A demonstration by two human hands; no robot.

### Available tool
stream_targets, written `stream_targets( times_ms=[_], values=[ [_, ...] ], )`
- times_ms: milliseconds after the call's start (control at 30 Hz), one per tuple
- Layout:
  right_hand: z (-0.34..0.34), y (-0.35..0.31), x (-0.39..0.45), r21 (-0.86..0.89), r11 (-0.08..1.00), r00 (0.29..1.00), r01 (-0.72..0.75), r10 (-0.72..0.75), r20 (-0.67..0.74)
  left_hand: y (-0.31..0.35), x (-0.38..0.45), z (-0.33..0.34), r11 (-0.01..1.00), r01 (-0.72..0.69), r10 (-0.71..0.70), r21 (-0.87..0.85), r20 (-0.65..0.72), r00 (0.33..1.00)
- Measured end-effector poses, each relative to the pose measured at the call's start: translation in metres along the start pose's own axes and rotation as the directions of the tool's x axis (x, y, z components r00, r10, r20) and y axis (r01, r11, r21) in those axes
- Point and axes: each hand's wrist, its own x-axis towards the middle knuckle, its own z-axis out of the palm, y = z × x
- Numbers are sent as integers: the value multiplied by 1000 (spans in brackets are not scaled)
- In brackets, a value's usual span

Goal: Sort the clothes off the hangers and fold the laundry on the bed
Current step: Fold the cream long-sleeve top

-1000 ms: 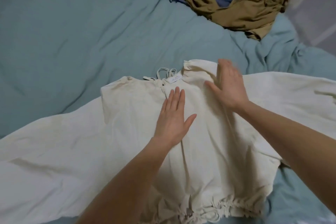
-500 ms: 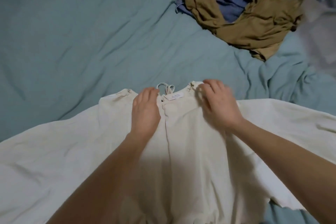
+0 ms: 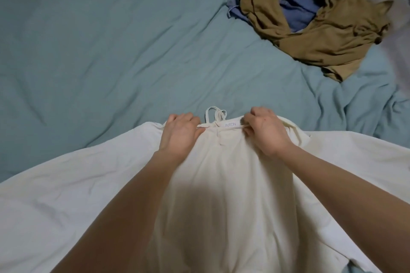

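Both hands are gripping the neckline of a cream top (image 3: 221, 184), one at each side of its label (image 3: 230, 125). The left hand (image 3: 180, 134) is curling its fingers over the collar edge, with the thumb lying along the fabric, and the right hand (image 3: 265, 133) is pinching the edge in a tight fist, so the hem between them is pulling into a taut line. The top is lying flat on the bed (image 3: 99, 51) with its neck pointing away from the person and its length running back toward them, sleeves spreading out to either side. A thin loop of cord (image 3: 214, 113) is poking out past the collar onto the sheet. The cloth is looking soft, matte and lightly creased. The bedding is showing a wrinkled teal surface. Well apart, at the far right, an olive-brown garment (image 3: 332, 35) is lying crumpled around a blue garment (image 3: 295, 4).
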Motion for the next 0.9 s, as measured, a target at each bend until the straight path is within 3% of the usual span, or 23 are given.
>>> stream_targets(
  times_ms=[100, 200, 267, 333, 400, 467, 533, 700, 800, 900],
  values=[
    [-4, -7, 6, 121, 992, 995, -35, 45, -85, -10, 3, 4, 1000, -11, 11, 12, 31, 999],
    [-6, -4, 21, 217, 941, 965, -261, 252, 66, -23, 5, 6, 991, -38, 35, 127, 25, 999],
    [-5, 1, 28, 91, 942, 940, -324, 310, 141, -25, 7, 9, 986, 19, -27, 164, 45, 999],
    [0, 3, 30, 19, 943, 939, -333, 330, 95, -14, 8, 11, 988, 128, -131, 83, 30, 991],
    [3, 1, 24, 111, 924, 930, -365, 368, -2, 9, 7, 11, 979, 189, -192, -80, -30, 981],
    [-4, 4, 0, 259, 894, 908, -366, 404, -111, 39, 4, 8, 960, 127, -157, -250, -105, 982],
    [-14, 21, -39, 285, 892, 901, -351, 404, -156, 75, -1, 5, 939, 23, -50, -344, -71, 996],
    [-42, 94, -153, 136, 841, 837, -523, 537, -101, 167, -16, 19, 930, -156, 193, -332, 80, 978],
    [-57, 140, -205, -36, 801, 801, -598, 597, -41, 205, -33, 34, 944, -176, 226, -280, 154, 962],
    [-68, 178, -230, -194, 752, 761, -629, 647, 42, 221, -50, 46, 938, -143, 192, -314, 129, 973]
  ],
)
